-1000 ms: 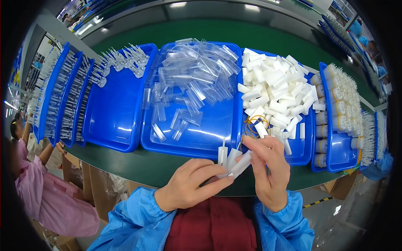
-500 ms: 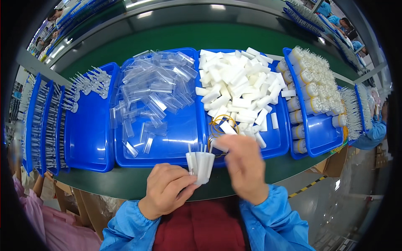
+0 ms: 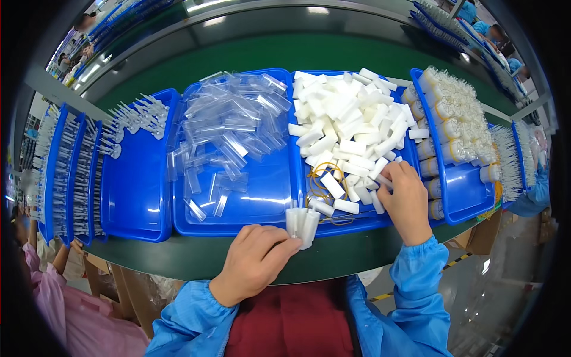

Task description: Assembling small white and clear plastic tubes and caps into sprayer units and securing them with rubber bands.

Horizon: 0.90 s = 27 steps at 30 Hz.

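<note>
Low in front of me, my left hand [image 3: 256, 260] is closed on the base of a small bundle of white, tube-like pieces [image 3: 302, 226]. Thin rods stick up from the bundle's top. Farther right, my right hand [image 3: 407, 202] reaches into a blue tray [image 3: 380, 222] and pinches one white block [image 3: 386, 181] between thumb and fingers. A heap of short white foam-like blocks [image 3: 339, 113] fills most of that tray. Yellow rubber bands [image 3: 319, 189] lie at its near left, with several blocks beside and over them.
Left of the white heap, another blue tray [image 3: 262, 205] holds clear plastic sleeves [image 3: 232, 119]. A tray [image 3: 134, 202] with white stemmed pieces [image 3: 143, 116] stands farther left. Banded bundles [image 3: 455, 113] fill a raised tray at right. At the lower left, a person in pink [image 3: 83, 315] is near.
My right hand has moved right, from beside the bundle to the white heap, and now pinches a block. My left hand and the bundle have shifted slightly right and up.
</note>
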### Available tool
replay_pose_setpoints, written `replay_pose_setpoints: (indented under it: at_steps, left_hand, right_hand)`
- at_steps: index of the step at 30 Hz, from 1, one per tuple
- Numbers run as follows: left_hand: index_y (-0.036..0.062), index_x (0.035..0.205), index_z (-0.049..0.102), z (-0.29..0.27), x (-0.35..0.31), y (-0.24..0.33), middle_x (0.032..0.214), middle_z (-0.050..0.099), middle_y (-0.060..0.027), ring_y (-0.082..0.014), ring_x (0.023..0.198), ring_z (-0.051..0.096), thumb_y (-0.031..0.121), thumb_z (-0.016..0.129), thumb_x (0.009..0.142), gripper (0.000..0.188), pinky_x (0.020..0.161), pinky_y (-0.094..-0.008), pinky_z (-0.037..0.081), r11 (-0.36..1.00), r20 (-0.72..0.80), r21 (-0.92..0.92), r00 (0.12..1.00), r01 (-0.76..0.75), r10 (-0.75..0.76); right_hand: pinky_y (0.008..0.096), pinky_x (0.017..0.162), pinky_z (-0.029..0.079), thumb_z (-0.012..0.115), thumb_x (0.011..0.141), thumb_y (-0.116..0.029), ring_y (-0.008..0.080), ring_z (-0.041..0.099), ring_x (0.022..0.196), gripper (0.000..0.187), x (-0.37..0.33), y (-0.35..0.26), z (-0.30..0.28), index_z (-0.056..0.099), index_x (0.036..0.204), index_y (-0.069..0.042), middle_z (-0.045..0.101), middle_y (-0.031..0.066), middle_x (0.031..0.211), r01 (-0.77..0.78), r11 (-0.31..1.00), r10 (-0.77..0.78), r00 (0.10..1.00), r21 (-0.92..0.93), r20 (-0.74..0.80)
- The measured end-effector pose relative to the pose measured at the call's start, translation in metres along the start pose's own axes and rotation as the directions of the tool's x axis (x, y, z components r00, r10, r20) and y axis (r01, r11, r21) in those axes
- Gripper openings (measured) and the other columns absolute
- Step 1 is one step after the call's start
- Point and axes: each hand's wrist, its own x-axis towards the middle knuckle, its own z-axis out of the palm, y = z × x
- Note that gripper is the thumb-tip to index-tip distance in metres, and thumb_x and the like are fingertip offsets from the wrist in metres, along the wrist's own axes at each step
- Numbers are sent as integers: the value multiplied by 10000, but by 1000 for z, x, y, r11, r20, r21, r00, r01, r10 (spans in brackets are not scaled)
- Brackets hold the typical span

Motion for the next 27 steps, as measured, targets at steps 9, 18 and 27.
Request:
replay_pose_setpoints:
  at_steps: [9,18,27]
  left_hand:
    - [91,1068,744,-9,1,10,975,658,-28,-193,824,636,38,757,717,355,710,-329,462,996,32,-34,995,-89,90]
    - [162,1154,753,-30,2,20,993,651,26,-111,701,549,102,705,799,363,693,-283,427,985,208,58,967,-160,145]
    - [105,1101,706,-27,-2,8,1026,662,-21,-134,718,603,112,705,804,297,672,-282,459,982,0,16,982,-188,188]
  right_hand:
    - [249,795,532,646,950,9,115,658,900,315,-17,-43,-24,587,1259,-6,697,74,1037,-200,346,307,948,917,91]
    - [311,860,481,750,894,-65,152,673,910,263,-33,-83,-21,720,1155,-44,698,69,996,-141,476,-147,960,868,236]
    - [282,831,527,795,854,-33,148,693,945,299,-35,-82,-24,635,1107,-28,695,70,1006,-264,310,-310,880,913,359]
